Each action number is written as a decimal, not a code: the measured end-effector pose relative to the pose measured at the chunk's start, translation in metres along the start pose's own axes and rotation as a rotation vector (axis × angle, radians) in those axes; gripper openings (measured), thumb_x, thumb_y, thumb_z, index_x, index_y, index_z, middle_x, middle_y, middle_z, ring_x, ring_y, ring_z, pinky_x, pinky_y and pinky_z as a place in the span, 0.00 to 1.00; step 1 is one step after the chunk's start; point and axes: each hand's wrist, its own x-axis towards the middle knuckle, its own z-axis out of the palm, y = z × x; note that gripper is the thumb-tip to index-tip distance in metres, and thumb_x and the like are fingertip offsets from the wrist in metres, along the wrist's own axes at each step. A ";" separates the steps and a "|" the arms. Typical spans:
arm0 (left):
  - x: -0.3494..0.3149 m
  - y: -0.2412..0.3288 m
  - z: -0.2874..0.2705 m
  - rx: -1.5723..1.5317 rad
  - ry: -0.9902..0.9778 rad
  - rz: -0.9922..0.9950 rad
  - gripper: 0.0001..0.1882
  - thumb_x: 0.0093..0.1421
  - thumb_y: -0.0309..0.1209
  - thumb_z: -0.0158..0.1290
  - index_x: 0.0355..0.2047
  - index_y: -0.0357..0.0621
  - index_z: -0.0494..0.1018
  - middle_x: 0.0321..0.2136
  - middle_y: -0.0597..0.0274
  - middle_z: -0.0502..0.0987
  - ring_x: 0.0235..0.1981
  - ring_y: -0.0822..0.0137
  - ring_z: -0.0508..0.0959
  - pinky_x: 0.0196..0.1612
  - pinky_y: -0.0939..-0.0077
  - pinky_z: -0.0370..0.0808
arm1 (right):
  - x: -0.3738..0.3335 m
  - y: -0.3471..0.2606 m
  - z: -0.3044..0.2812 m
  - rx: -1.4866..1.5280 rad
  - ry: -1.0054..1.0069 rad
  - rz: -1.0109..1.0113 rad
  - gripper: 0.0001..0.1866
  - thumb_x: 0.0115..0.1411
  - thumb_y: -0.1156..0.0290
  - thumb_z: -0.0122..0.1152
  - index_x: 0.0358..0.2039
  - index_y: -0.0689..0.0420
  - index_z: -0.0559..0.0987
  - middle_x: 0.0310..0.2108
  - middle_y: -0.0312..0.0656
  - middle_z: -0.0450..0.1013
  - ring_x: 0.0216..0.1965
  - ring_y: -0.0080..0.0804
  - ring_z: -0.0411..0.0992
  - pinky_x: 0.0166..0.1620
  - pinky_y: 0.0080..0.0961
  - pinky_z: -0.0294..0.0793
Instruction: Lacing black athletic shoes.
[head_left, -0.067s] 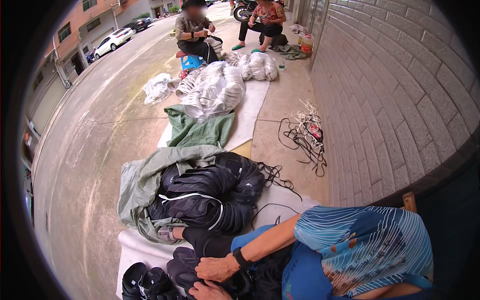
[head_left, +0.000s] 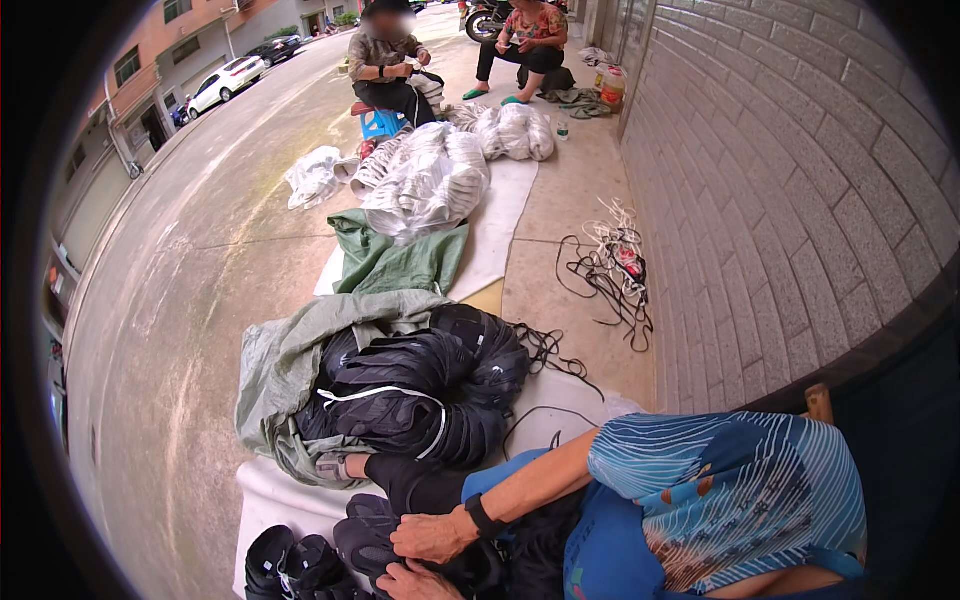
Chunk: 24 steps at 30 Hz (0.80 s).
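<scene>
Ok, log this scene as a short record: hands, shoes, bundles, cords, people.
Right hand: on a dark shoe; black watch at the wrist
Left hand: close by the right one; exact grip hidden
Beside: black shoes on a white sheet
Ahead: dark bundle, partly wrapped in a sack
Farther: green cloth, white bundles
Near the wall: tangled cords
People: two, both seated

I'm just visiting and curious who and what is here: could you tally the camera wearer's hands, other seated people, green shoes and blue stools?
Wearer's hands: 2
Other seated people: 2
Green shoes: 2
Blue stool: 1
Total: 7
</scene>
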 end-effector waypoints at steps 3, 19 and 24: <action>0.003 -0.003 0.000 -0.052 -0.052 0.014 0.12 0.62 0.35 0.43 0.29 0.39 0.68 0.25 0.41 0.69 0.27 0.46 0.72 0.29 0.57 0.69 | -0.001 0.004 -0.001 0.040 0.029 -0.003 0.09 0.46 0.72 0.56 0.29 0.62 0.72 0.29 0.49 0.67 0.34 0.45 0.68 0.41 0.39 0.62; 0.001 -0.028 -0.008 -0.278 -0.135 -0.052 0.11 0.62 0.32 0.44 0.34 0.36 0.70 0.32 0.36 0.70 0.35 0.41 0.71 0.38 0.54 0.69 | 0.014 -0.023 -0.005 -0.180 0.262 -0.196 0.07 0.49 0.66 0.55 0.25 0.56 0.75 0.30 0.41 0.65 0.37 0.35 0.64 0.40 0.32 0.59; -0.005 -0.035 0.001 -0.274 -0.066 -0.046 0.16 0.63 0.36 0.44 0.37 0.33 0.70 0.35 0.38 0.71 0.37 0.43 0.71 0.41 0.56 0.70 | 0.028 -0.014 0.004 -0.222 0.205 -0.231 0.07 0.48 0.64 0.57 0.23 0.54 0.76 0.30 0.40 0.65 0.37 0.34 0.64 0.42 0.32 0.59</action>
